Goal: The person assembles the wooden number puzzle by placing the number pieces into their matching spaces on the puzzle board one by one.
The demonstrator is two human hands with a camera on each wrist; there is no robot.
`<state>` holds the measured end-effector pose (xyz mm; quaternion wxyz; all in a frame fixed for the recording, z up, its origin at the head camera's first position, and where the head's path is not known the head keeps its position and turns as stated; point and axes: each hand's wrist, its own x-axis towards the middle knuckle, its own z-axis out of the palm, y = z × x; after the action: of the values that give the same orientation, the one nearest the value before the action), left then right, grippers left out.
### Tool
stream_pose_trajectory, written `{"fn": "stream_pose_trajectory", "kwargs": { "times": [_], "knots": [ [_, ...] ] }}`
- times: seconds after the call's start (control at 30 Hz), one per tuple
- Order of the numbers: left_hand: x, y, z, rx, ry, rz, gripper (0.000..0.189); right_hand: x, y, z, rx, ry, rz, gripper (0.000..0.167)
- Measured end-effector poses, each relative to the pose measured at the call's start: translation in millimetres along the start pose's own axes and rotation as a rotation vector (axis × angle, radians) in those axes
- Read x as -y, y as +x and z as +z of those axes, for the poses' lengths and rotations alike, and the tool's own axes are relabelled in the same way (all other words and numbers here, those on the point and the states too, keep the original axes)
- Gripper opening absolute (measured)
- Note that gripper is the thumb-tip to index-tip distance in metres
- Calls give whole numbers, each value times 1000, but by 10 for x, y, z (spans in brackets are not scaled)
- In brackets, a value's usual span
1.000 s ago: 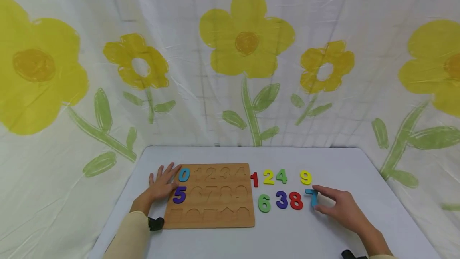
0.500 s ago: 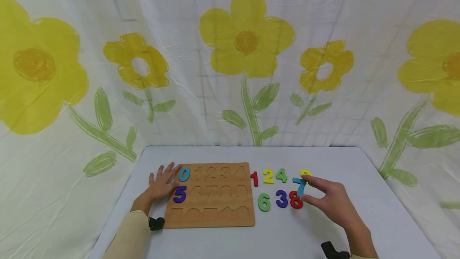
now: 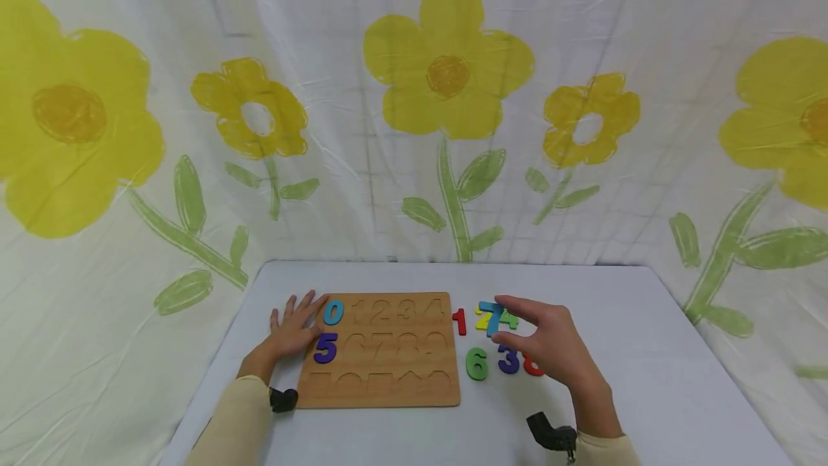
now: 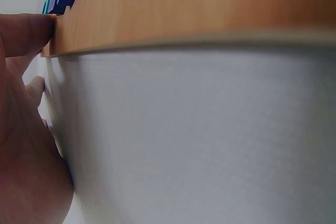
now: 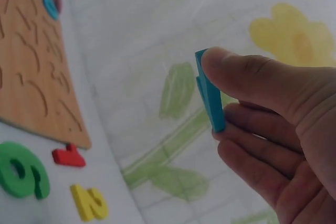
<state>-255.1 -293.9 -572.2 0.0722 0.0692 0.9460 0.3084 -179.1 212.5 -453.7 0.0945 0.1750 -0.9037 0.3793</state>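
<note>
Between thumb and finger my right hand [image 3: 543, 336] pinches a blue number 7 [image 3: 493, 318], raised over the loose yellow 2 [image 3: 481, 321] and green 4 [image 3: 509, 319]. In the right wrist view the blue 7 [image 5: 211, 93] is seen edge-on. My left hand [image 3: 291, 331] rests with spread fingers at the left edge of a wooden number board [image 3: 388, 394], its thumb touching the edge. Next to that hand, a blue 0 [image 3: 333, 312] and a purple 5 [image 3: 325, 348] sit in the board. The other recesses, of numbers and shapes, hold no pieces.
Right of the board lie a red 1 [image 3: 459, 321], a green 6 [image 3: 476, 364], a purple 3 [image 3: 508, 359] and a red 8 [image 3: 533, 365] partly behind my right hand. The white table [image 3: 673, 380] ends at a flower-printed curtain [image 3: 323, 193].
My right hand has lifted the blue 7 from the right side of the table and carried it left, past the 9 and 8. My left hand has stayed at the board's edge.
</note>
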Motion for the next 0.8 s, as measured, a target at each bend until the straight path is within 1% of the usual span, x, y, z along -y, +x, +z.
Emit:
{"fn": "stream_pose_trajectory", "kwargs": {
  "times": [0.1, 0.2, 0.33, 0.43, 0.57, 0.7, 0.8],
  "knots": [
    [47, 40, 27, -12, 14, 5, 72, 78, 89, 87, 5, 31, -46, 59],
    [78, 67, 51, -20, 22, 2, 71, 156, 168, 184, 25, 73, -50, 60],
    [68, 60, 64, -19, 26, -14, 71, 259, 267, 329, 41, 99, -82, 59],
    [68, 54, 74, -15, 22, -17, 71, 327, 329, 442, 49, 99, -123, 58],
    [65, 51, 74, -19, 16, -13, 71, 414, 394, 606, 72, 106, -128, 57],
    [54, 55, 59, -25, 16, -6, 70, 456, 458, 784, 102, 129, -121, 54],
    [42, 47, 44, -10, 16, -8, 71, 470, 500, 922, 119, 166, -117, 52]
  ]
}}
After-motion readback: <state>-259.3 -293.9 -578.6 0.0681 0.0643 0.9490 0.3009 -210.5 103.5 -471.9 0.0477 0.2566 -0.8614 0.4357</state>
